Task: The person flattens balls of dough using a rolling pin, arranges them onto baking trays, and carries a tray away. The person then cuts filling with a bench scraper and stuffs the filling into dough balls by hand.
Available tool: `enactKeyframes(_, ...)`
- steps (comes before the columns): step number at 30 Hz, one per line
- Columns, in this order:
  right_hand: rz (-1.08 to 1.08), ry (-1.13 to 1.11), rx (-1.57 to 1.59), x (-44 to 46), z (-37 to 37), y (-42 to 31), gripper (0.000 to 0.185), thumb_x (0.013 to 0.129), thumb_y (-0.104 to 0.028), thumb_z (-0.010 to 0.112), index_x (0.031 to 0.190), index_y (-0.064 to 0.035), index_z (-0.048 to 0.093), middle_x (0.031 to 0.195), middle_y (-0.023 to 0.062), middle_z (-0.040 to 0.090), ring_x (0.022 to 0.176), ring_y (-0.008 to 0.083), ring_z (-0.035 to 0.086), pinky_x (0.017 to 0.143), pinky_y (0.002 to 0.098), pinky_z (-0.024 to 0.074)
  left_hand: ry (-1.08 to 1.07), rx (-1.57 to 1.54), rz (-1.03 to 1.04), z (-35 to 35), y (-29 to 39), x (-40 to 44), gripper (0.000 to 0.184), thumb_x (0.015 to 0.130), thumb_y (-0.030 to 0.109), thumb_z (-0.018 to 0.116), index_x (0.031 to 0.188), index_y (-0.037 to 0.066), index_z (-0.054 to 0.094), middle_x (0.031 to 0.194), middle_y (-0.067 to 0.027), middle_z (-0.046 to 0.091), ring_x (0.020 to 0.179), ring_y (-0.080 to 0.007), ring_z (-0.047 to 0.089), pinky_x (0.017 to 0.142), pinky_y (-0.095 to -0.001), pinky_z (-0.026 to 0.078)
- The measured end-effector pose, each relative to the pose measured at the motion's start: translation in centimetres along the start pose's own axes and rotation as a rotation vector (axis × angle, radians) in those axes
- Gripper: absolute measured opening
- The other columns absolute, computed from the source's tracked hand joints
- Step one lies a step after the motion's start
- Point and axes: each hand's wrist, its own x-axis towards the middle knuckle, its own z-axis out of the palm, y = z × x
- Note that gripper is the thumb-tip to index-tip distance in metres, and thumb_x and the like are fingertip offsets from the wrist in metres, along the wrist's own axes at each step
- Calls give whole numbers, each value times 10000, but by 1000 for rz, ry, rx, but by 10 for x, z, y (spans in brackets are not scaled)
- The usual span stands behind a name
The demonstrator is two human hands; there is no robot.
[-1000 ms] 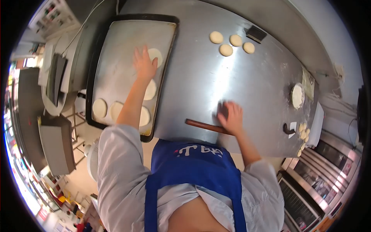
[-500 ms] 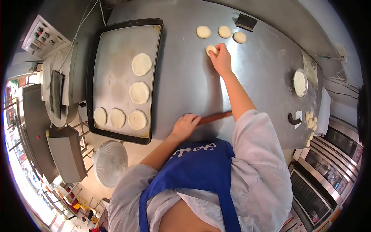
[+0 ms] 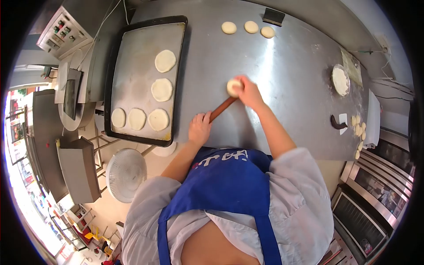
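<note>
My left hand (image 3: 200, 129) is closed round the near end of a brown wooden rolling pin (image 3: 222, 109), which slants away to the right. At the pin's far end, my right hand (image 3: 248, 92) pinches a round dough piece (image 3: 232, 88) between thumb and fingers. Farther back on the steel table (image 3: 212, 57) lie three dough rounds (image 3: 251, 27). To the left, a dark-rimmed baking tray (image 3: 183, 48) holds several flattened dough discs (image 3: 162, 90), in a row along its near side and a column up its right side.
A black scraper (image 3: 274, 17) lies at the table's back edge. At the right are a bowl of flour (image 3: 340, 81), a dark curved object (image 3: 337, 123) and several small dough pieces (image 3: 358, 128). A white fan (image 3: 126, 175) stands below the tray.
My right hand has brought one dough round from the back group toward me, to the pin's far end. My left hand has gone from the tray to the pin and tilted it.
</note>
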Motion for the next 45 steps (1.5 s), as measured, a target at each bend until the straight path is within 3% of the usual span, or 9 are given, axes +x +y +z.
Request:
enactKeyframes(2,-15,-271,95,-42,6,22,285,876,-231,673,1125,-94,686,1019,156,702,980,351,656,871,427,517,25,-6,-18,3,-6,3,563,840,211,728,1359,128,528,1084,-108,569,978,-319,586,839,-440,490)
enactKeyframes(5,-408,129,-498,-73,34,45,223,887,-276,655,940,-71,727,910,134,686,934,328,638,830,411,508,-2,22,-27,3,-9,10,543,849,207,719,1347,134,517,1092,-90,554,1009,-299,582,861,-447,495)
enactKeyframes(9,-476,107,-618,-76,72,45,314,891,-338,633,733,-70,679,808,107,661,834,292,617,742,435,488,15,32,19,3,-13,24,536,849,212,718,1340,135,519,1077,-91,555,1004,-301,586,850,-450,498)
enactKeyframes(19,-207,-1,-729,-65,68,25,716,880,-565,608,1421,-114,480,1562,231,266,1481,396,172,1178,620,108,-5,17,-78,-4,-5,33,504,862,206,707,1332,142,535,1092,-100,563,1042,-314,578,882,-447,490)
enactKeyframes(22,-129,62,-636,-56,82,37,749,888,-579,592,1456,-117,437,1575,242,242,1490,399,156,1179,624,102,18,-49,-168,-1,-7,33,478,868,189,697,1321,140,552,1130,-107,569,1070,-324,570,907,-447,481)
enactKeyframes(28,-315,122,-545,-46,75,28,782,891,-538,615,1509,-124,376,1580,263,224,1479,426,182,1161,640,143,47,-69,-236,-2,12,30,463,859,160,697,1305,126,581,1148,-109,587,1088,-335,565,931,-460,466)
enactKeyframes(32,-439,209,-549,-62,55,47,557,838,-429,706,1314,-167,586,1568,194,284,1441,432,241,1120,678,180,14,-141,-49,1,27,37,456,839,156,713,1280,131,599,1108,-98,598,1061,-318,570,930,-457,459)
enactKeyframes(39,-319,258,-653,-93,15,95,410,832,-431,690,998,-66,605,1195,148,534,1142,367,493,1072,637,270,-81,181,84,2,50,48,711,905,397,632,1467,24,408,1559,-154,352,1449,-320,315,1156,-579,244)
enactKeyframes(45,-359,425,-675,-2,0,66,540,838,-450,670,1203,-59,600,1301,137,528,1206,323,494,1113,626,252,76,239,-10,3,12,148,734,937,427,560,1508,17,348,1587,-142,333,1495,-315,251,1176,-595,191)
